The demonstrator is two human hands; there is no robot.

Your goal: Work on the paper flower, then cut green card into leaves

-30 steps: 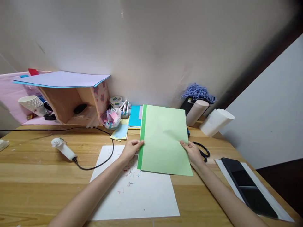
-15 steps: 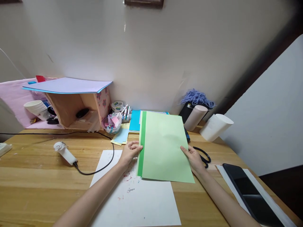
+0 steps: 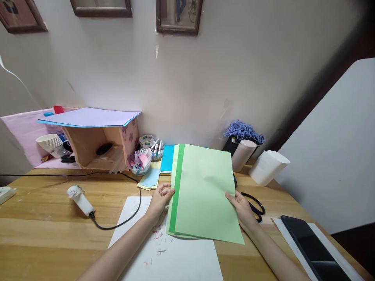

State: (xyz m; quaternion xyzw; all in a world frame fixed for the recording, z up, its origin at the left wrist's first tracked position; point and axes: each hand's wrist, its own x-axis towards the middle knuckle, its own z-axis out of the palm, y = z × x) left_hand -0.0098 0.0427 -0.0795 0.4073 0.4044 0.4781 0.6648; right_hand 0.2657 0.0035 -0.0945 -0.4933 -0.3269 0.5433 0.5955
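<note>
Both my hands hold a stack of green paper sheets (image 3: 205,191) just above a wooden desk (image 3: 43,222). My left hand (image 3: 159,199) pinches the stack's left edge, where a darker green sheet and a pale one show beneath the top sheet. My right hand (image 3: 243,207) grips the right edge, fingers curled under it. A white sheet (image 3: 164,257) marked with small coloured specks lies on the desk under my forearms.
Black scissors (image 3: 254,205) lie right of my right hand. A dark tablet (image 3: 310,249) rests on paper at the right. A white glue gun (image 3: 79,199) with black cord lies left. A cardboard box (image 3: 96,144), paper cups (image 3: 49,142), scrap bowl (image 3: 139,162), blue paper (image 3: 167,158) and two rolls (image 3: 268,166) line the wall.
The camera has tilted upward, bringing picture frames on the wall into view. The green sheets have fanned a little at the left edge, showing a further pale layer.
</note>
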